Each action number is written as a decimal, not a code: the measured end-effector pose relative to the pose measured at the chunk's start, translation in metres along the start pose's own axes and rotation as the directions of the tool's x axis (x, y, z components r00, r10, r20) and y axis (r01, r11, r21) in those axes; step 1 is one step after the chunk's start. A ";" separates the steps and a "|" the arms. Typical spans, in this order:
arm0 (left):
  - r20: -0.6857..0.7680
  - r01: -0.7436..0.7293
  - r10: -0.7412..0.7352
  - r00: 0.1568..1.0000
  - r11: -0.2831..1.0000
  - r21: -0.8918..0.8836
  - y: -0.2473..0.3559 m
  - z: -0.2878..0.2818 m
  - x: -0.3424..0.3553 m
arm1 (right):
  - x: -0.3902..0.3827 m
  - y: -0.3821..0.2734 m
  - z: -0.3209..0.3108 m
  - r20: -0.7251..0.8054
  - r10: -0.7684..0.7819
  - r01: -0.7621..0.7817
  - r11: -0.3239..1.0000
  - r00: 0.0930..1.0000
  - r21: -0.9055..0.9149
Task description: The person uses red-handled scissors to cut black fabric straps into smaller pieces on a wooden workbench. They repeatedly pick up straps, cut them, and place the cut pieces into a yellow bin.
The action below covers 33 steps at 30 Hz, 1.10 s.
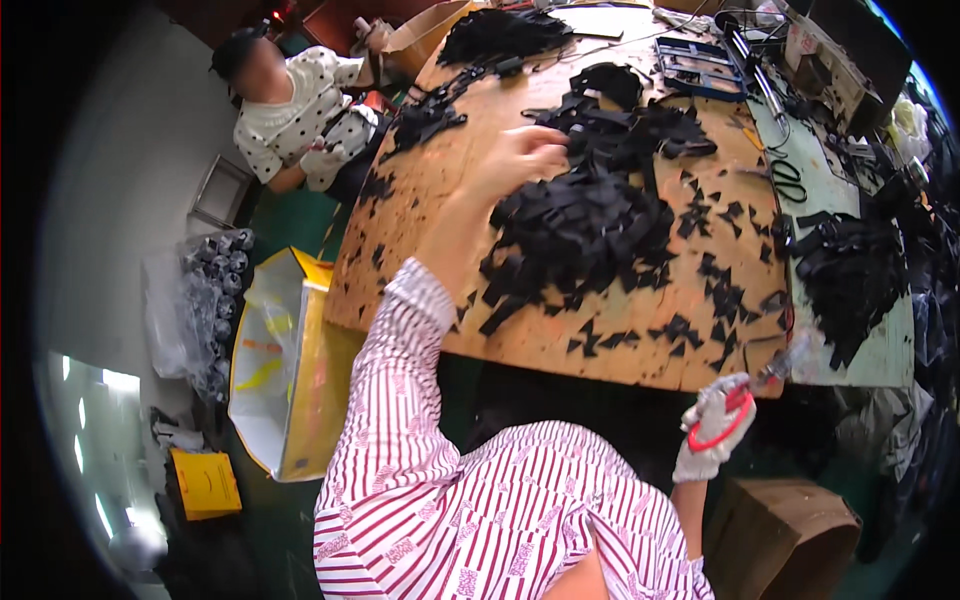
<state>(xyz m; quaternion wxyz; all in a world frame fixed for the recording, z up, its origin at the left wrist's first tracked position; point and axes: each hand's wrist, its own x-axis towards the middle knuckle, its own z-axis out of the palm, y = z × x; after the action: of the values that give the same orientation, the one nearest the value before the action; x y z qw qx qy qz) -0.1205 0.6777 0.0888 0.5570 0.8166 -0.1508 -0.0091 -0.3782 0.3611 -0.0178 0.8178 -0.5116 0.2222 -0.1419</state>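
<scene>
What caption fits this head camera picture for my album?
Left hand reaches into black strap pieces on a wooden board; gloved right hand holds red-handled snips.

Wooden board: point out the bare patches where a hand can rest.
Wooden board: bare along the near edge below the big black strip pile, and left of it beside the left hand. Crowded at the centre, far end and the right, among scattered scraps.
</scene>
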 end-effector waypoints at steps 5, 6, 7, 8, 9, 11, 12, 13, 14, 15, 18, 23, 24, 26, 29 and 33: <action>-0.265 0.144 -0.168 0.949 0.984 -0.109 -0.073 -0.074 -0.132 | -0.056 0.011 0.020 0.100 0.099 -0.068 0.959 0.990 -0.275; -0.291 0.173 -0.197 0.936 0.979 -0.107 -0.081 -0.070 -0.152 | -0.060 0.010 0.021 0.141 0.106 -0.060 0.952 0.984 -0.301; -0.316 0.203 -0.227 0.921 0.973 -0.105 -0.088 -0.066 -0.167 | -0.064 0.008 0.023 0.181 0.115 -0.051 0.943 0.977 -0.328; -0.317 0.217 -0.245 0.916 0.968 -0.122 -0.099 -0.061 -0.178 | -0.065 0.006 0.027 0.198 0.104 -0.030 0.938 0.975 -0.345; -0.316 0.235 -0.268 0.910 0.962 -0.139 -0.110 -0.053 -0.187 | -0.068 0.005 0.031 0.213 0.098 -0.014 0.932 0.972 -0.362; -0.327 0.277 -0.316 0.891 0.947 -0.162 -0.121 -0.033 -0.194 | -0.069 0.003 0.037 0.227 0.089 0.007 0.921 0.970 -0.390; -0.350 0.303 -0.343 0.872 0.939 -0.165 -0.118 -0.025 -0.196 | -0.069 0.002 0.041 0.236 0.091 0.011 0.917 0.967 -0.399; -0.371 0.328 -0.368 0.852 0.929 -0.169 -0.116 -0.017 -0.196 | -0.069 0.001 0.044 0.244 0.092 0.015 0.913 0.965 -0.407; -0.388 0.305 -0.350 0.853 0.936 -0.176 -0.118 -0.012 -0.196 | -0.069 0.002 0.046 0.244 0.104 0.008 0.909 0.964 -0.417; -0.448 0.244 -0.238 0.862 0.969 -0.045 -0.119 -0.005 -0.195 | -0.070 0.002 0.049 0.242 0.112 0.002 0.905 0.964 -0.426; -0.423 0.181 -0.055 0.905 0.948 0.263 -0.106 0.021 -0.180 | -0.070 0.010 0.049 0.174 0.129 -0.044 0.905 0.976 -0.423; -0.281 0.116 -0.015 0.959 0.931 0.347 -0.087 0.036 -0.176 | -0.070 0.016 0.033 0.268 0.216 -0.072 0.884 0.939 -0.462; -0.316 -0.028 0.078 0.946 0.987 0.159 -0.104 0.039 -0.179 | -0.067 0.029 0.028 0.323 0.145 0.011 0.900 0.935 -0.435; -0.218 0.126 -0.166 0.962 0.975 -0.184 -0.067 0.041 -0.181 | -0.063 0.029 0.023 0.357 0.105 0.096 0.859 0.928 -0.502; -0.151 0.168 -0.235 0.960 0.919 -0.358 -0.012 0.042 -0.185 | -0.065 0.024 0.023 0.284 0.188 -0.021 0.865 0.940 -0.501; -0.100 0.084 -0.170 0.980 0.818 -0.568 -0.001 0.045 -0.181 | -0.065 0.036 0.021 0.257 0.103 0.030 0.884 0.961 -0.467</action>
<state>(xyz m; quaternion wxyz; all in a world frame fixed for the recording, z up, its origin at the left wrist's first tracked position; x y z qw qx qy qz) -0.3013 0.6830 0.0433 0.7799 0.6235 -0.0454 -0.0304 -0.4237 0.4226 -0.0280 0.6960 -0.7035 0.1439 0.0034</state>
